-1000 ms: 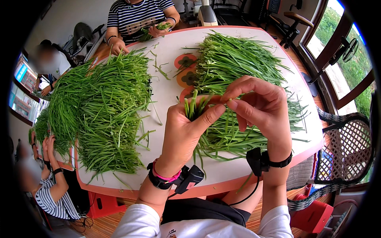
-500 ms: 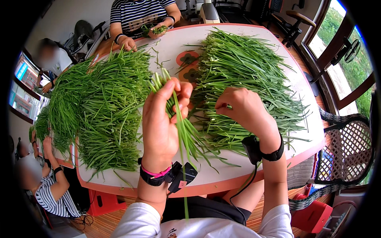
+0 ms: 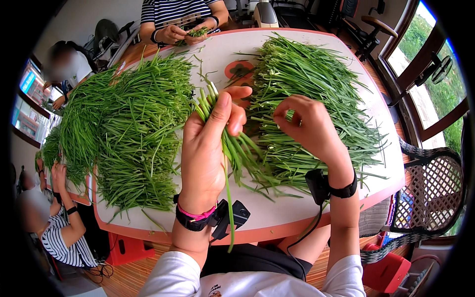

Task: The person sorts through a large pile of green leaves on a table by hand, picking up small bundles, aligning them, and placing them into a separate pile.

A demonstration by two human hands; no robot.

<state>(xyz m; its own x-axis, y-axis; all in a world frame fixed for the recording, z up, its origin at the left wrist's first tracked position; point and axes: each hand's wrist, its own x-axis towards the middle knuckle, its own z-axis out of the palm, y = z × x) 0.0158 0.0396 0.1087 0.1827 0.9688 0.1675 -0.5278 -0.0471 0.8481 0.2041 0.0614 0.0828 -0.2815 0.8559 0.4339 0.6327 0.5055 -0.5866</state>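
Note:
My left hand (image 3: 208, 148) is closed around a small bunch of garlic chives (image 3: 238, 153), held above the table. The cut pale ends poke up past the thumb, and the leaves droop to the lower right. One long leaf (image 3: 230, 213) dangles past my wrist toward my lap. To the right, my right hand (image 3: 308, 126) is raised with thumb and fingers curled together in a pinch. Anything between those fingertips is hidden from me. Behind it lies a broad pile of garlic chives (image 3: 311, 84). Another large pile (image 3: 141, 133) covers the table's left side.
The white table (image 3: 213, 44) has a reddish edge. Opposite, a person in a striped shirt (image 3: 173, 15) handles a small green bunch. Two more people (image 3: 67, 242) work at the left. A mesh-backed chair (image 3: 430, 183) stands at the right, near a red stool (image 3: 386, 274).
My left hand has tilted, with its index finger stretched out further, and the dangling leaf has swung up. My right hand has shifted slightly right. Across the table, the person's hands have come together.

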